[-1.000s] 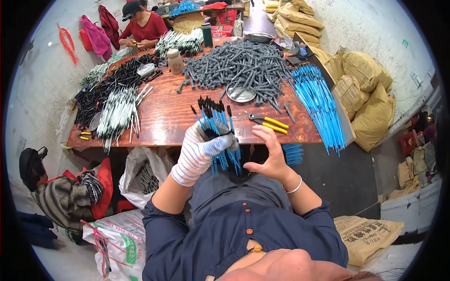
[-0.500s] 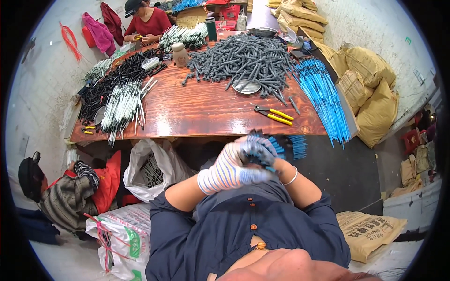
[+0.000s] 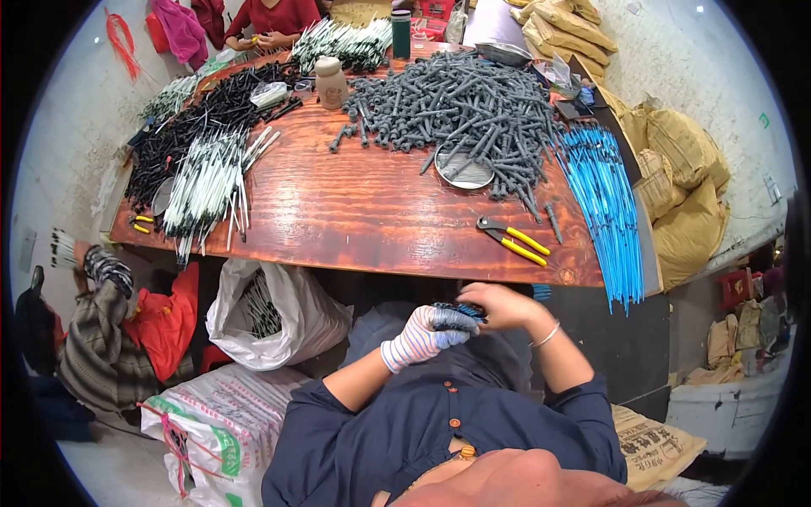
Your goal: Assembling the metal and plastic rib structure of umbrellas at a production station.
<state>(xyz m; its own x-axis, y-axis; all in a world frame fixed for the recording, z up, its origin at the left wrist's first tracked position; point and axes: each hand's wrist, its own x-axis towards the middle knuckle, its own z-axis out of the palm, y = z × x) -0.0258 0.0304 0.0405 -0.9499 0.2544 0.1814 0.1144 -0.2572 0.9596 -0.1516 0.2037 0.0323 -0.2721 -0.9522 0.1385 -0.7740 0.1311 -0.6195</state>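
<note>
Lowered clear of the edge of the surface [image 3: 363, 211], a blue-and-black bundle [image 3: 460, 313] fills the fingers of the left hand [image 3: 431, 334]; the right hand's [image 3: 504, 306] hold is unclear. Bare wood parts white rods [image 3: 207, 182] from pliers [image 3: 524, 251].

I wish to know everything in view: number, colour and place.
Table: 1, reddish-brown, centre
Pegs: many, grey, table's far middle
Long rods: many, blue, table's right
Thin rods: many, whitish, table's left and far side
Small parts: many, black, table's left
Pliers: at least 2, yellow handles, table's near edge
Jar: 1, beige, left of pegs
Bottle: 1, green, table's far side
Dishes: several, silvery, table
Sacks: several, tan right, white left
Co-workers: 2, red and grey clothes, left
Bundle: 1, black and blue, lower middle
Left hand: 1, striped glove, holding bundle
Right hand: 1, bare, beside bundle
</note>
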